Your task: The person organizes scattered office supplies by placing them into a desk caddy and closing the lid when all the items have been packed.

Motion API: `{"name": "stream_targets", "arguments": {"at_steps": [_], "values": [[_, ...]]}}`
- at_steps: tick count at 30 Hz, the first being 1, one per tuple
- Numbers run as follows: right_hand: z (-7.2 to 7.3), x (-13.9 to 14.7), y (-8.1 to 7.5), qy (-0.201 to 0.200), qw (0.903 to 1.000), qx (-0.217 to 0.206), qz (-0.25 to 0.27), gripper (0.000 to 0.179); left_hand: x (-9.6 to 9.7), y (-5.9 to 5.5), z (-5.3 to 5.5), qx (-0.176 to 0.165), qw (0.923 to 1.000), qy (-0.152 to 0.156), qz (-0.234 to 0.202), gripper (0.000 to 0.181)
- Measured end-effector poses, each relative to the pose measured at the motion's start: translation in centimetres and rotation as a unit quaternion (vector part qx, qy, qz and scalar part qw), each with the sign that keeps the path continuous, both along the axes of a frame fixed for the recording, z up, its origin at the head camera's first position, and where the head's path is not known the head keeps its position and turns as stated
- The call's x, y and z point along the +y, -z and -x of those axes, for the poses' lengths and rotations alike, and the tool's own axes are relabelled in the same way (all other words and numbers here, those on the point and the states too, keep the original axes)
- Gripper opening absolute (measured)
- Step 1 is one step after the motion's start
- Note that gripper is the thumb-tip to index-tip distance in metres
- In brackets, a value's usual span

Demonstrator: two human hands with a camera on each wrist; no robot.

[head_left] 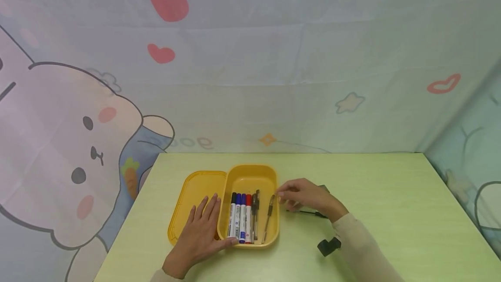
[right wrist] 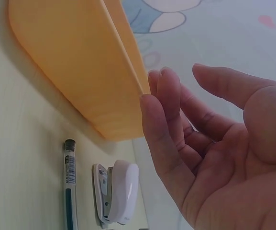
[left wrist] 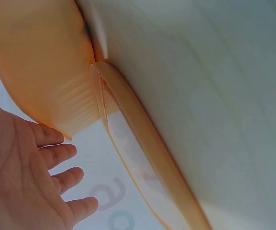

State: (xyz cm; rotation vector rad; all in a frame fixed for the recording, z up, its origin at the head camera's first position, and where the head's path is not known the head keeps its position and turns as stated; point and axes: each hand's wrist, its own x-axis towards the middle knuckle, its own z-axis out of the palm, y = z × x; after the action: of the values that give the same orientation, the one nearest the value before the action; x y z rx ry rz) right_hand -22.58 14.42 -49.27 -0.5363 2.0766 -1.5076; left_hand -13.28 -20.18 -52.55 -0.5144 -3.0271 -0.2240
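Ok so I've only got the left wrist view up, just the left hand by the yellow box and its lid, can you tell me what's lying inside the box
Observer: In the head view, four capped markers lie side by side in the yellow box, along with some slim pens.
Operator: And is the right hand holding anything?
Observer: Nothing shows in the right hand, in either the head or the right wrist view.
Operator: Anything else on the table over on that side?
Observer: Yes, the right wrist view shows a white stapler on the table, beside another pen.
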Motion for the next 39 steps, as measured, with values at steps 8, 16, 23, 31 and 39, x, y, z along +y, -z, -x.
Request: {"name": "stream_targets", "arguments": {"at_steps": [8, 16, 23, 31, 39], "values": [[-0.7, 1.2, 0.3, 0.015, 0.9998, -0.006, 0.009, 0.041, 0.0, 0.2, 0.1, 0.002, 1.0, -0.001, -0.001, 0.117], [-1.3, 2.3, 0.8, 0.024, 0.9995, -0.011, 0.02, 0.044, -0.1, 0.4, 0.2, 0.003, 1.0, -0.003, -0.003, 0.117], [-1.5, 3.4, 1.4, 0.035, 0.9987, -0.025, 0.029, 0.044, 0.0, 0.4, 0.2, 0.0, 1.0, -0.006, -0.002, 0.117], [-1.7, 4.4, 1.8, 0.051, 0.998, -0.024, 0.029, 0.047, 0.0, 0.4, 0.2, -0.002, 1.0, -0.005, -0.005, 0.116], [-2.3, 5.5, 2.3, 0.074, 0.9962, -0.029, 0.035, 0.048, 0.0, 0.4, 0.2, -0.002, 1.0, -0.005, -0.006, 0.117]]}}
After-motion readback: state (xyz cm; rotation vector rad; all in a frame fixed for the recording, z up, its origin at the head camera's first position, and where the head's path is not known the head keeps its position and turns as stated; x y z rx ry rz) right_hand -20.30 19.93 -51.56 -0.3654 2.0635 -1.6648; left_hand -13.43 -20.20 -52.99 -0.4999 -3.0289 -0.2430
